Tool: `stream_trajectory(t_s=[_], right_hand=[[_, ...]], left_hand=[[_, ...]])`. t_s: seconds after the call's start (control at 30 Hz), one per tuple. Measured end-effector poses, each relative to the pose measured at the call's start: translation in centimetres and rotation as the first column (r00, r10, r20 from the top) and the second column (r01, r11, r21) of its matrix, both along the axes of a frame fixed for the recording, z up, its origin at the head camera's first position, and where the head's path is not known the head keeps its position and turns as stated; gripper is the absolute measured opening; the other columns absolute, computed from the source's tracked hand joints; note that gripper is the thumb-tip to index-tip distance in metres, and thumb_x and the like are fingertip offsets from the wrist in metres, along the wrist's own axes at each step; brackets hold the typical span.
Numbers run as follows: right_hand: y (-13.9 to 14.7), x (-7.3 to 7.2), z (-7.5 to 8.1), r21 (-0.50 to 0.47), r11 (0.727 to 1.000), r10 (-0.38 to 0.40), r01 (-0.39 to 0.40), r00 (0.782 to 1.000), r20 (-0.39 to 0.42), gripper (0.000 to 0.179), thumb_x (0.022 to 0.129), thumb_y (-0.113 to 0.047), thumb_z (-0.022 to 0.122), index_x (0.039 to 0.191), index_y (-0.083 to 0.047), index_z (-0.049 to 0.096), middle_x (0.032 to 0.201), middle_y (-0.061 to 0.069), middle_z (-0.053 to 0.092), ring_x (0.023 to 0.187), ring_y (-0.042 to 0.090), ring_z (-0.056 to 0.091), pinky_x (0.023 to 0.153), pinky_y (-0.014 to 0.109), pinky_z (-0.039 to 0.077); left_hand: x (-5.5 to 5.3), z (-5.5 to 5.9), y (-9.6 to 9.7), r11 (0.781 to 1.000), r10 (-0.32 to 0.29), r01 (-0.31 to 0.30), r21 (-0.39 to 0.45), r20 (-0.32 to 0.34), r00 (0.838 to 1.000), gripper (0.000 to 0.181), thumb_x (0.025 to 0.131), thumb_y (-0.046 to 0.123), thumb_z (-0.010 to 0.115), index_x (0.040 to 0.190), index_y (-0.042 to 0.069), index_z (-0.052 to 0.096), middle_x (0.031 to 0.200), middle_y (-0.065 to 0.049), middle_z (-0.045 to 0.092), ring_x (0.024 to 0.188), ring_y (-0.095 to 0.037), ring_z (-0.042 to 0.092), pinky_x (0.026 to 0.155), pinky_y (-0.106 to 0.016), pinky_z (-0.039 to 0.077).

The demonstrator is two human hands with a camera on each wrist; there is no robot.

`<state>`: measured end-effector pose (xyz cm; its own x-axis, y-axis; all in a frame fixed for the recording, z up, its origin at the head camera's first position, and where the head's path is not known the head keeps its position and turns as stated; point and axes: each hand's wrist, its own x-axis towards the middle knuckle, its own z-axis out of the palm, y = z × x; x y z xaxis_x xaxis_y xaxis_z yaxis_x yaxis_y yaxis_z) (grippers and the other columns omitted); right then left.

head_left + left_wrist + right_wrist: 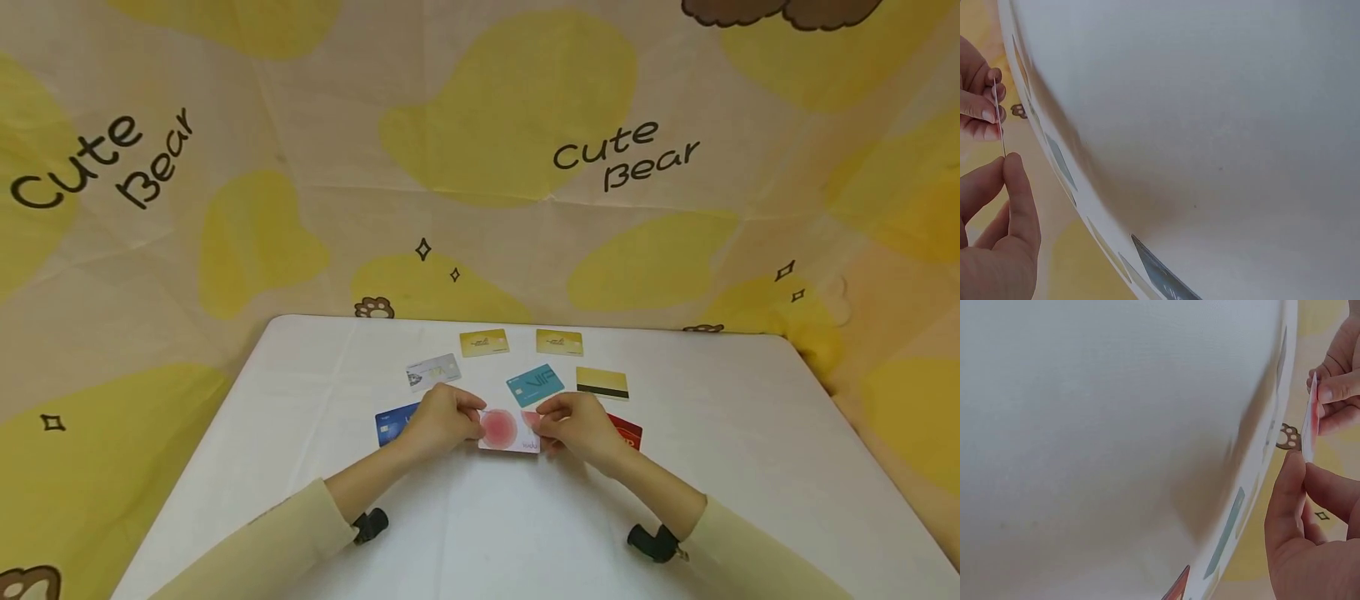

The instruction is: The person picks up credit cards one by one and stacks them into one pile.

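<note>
A white card with a pink-red circle (pixel 498 429) is held up between both hands, raised off the table in the wrist views. My left hand (pixel 442 421) pinches its left edge between thumb and fingers. At the opposite edge, my right hand (pixel 581 427) pinches it the same way. Edge-on, the card (pixel 1311 419) looks thin in the right wrist view. Behind it lies a teal VIP card (pixel 535 385). A blue card (pixel 395 422) is partly hidden by the left hand, and a red card (pixel 626 431) by the right.
On the white table (pixel 300 467), a silver card (pixel 433 372) lies at left, two gold cards (pixel 484 342) at the back, and a gold card with a dark stripe (pixel 602 382) at right. A patterned yellow cloth (pixel 510 108) hangs behind the table.
</note>
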<state>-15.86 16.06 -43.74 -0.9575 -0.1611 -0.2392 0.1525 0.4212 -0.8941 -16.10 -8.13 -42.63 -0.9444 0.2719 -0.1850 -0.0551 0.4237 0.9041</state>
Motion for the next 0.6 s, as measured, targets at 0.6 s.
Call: stream_trajectory(t_s=[0.6], right_hand=[[1.2,2.1,0.7,0.023,0.997,0.071,-0.071,0.997,0.009,0.018,0.091,-0.004,0.080,0.104,0.005,0.072,0.083,0.009,0.070,0.067,0.025,0.069,0.067,0.038,0.062]], left_hand=[[2.1,-0.1,0.4,0.998,-0.022,0.020,0.065,0.042,0.999,0.029,0.080,-0.007,0.081,0.108,-0.006,0.076,0.073,-0.005,0.063,0.063,-0.017,0.066,0.063,-0.025,0.058]])
